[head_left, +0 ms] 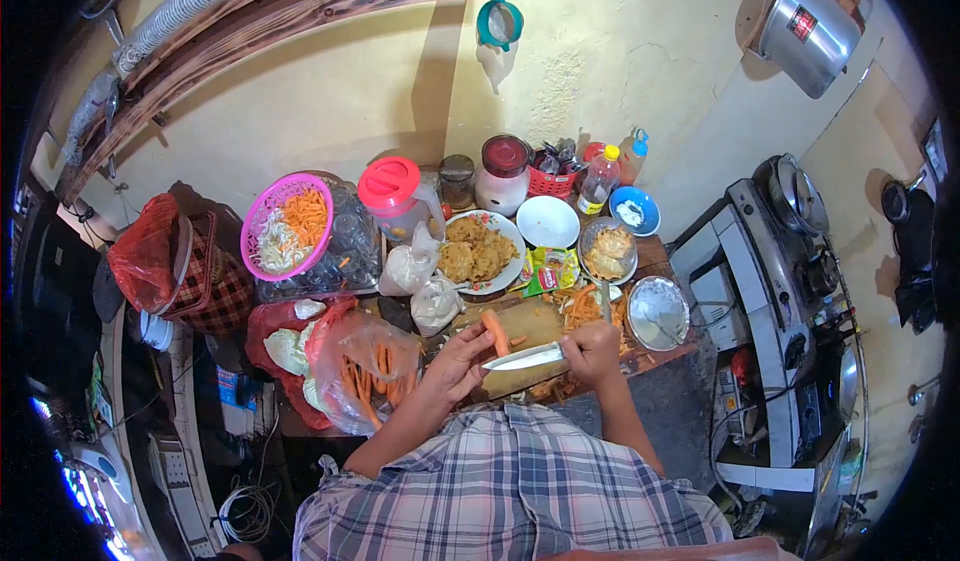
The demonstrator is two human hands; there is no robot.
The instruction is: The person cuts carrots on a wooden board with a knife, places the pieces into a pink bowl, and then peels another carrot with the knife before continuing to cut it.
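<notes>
My left hand [457, 363] is closed around a peeled-looking orange carrot [495, 332], which points up and away from me. In my right hand [592, 353] is the handle of a knife [524, 358], its blade pointing left across the lower end of the carrot. Both hands are above a wooden cutting board [532, 323]. Orange carrot shreds or peelings [582, 306] lie on the board's right part, near my right hand. A clear plastic bag of carrots [372, 376] rests to the left of my left hand, beside a red bag with pieces of cabbage [288, 350].
Behind the board stand a plate of fried fritters [478, 254], a white bowl [548, 223] and a pink basket [262, 208] of shredded vegetables. A metal bowl of white batter [657, 313] sits at the right edge. Farther right is a gas stove [775, 261].
</notes>
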